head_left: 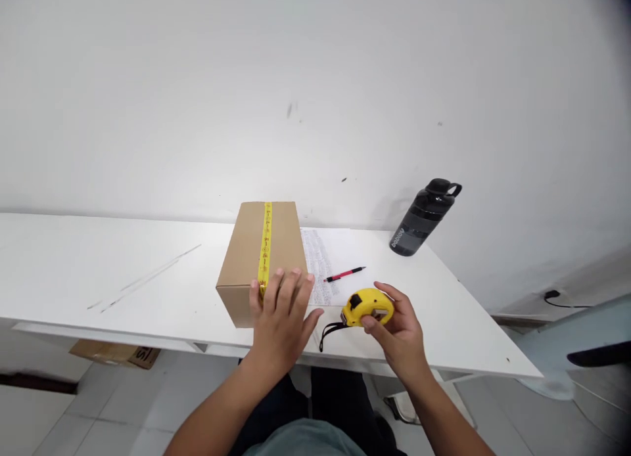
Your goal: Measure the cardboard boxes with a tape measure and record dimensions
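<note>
A closed cardboard box (240, 252) sits on the white table, with a strip of yellow printed tape (267, 236) along its top. My left hand (280, 318) lies over the box's near right corner, fingers spread on the top and thumb apart. In my right hand (401, 334) is a yellow tape measure (369, 305), held between thumb and fingers above the table's front part. Its black wrist strap (328, 331) hangs to the left, and no blade shows pulled out. A sheet of paper with handwriting (318, 259) lies partly behind the box, and a red and black pen (345, 274) rests on it.
A dark water bottle (422, 218) stands at the back right of the white table (148, 265), near the wall. Under the table on the left lies another cardboard box (113, 353). A black plug with a cable (552, 294) is on the right wall.
</note>
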Available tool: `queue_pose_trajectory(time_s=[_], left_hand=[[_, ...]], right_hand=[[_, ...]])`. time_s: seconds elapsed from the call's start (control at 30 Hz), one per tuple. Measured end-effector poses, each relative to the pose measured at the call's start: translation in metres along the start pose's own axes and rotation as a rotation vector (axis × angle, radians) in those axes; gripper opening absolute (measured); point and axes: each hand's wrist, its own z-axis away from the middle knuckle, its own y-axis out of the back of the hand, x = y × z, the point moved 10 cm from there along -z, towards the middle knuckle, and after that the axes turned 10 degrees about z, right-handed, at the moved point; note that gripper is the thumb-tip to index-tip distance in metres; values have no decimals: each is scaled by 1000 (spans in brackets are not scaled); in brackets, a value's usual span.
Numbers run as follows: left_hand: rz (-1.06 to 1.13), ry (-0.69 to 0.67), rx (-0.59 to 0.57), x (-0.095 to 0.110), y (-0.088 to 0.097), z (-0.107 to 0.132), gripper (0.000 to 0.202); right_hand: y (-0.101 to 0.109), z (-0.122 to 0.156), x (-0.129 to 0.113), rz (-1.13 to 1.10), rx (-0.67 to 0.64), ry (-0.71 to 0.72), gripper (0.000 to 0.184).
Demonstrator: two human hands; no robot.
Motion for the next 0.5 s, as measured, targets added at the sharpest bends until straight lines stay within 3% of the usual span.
queue_pose_trajectory(time_s=[0.17, 0.27, 0.33, 0.5], left_hand=[[6, 52, 227, -37, 33, 13, 43], [107, 62, 251, -70, 63, 32, 44], [191, 144, 248, -97, 83, 43, 42], [361, 319, 233, -151, 117, 58, 25]], right_hand=[[20, -6, 40, 51, 75, -115, 66], [39, -8, 68, 125, 131, -184, 65], [49, -10, 85, 133, 153, -238, 61], [51, -12, 88, 46, 186, -246, 59]])
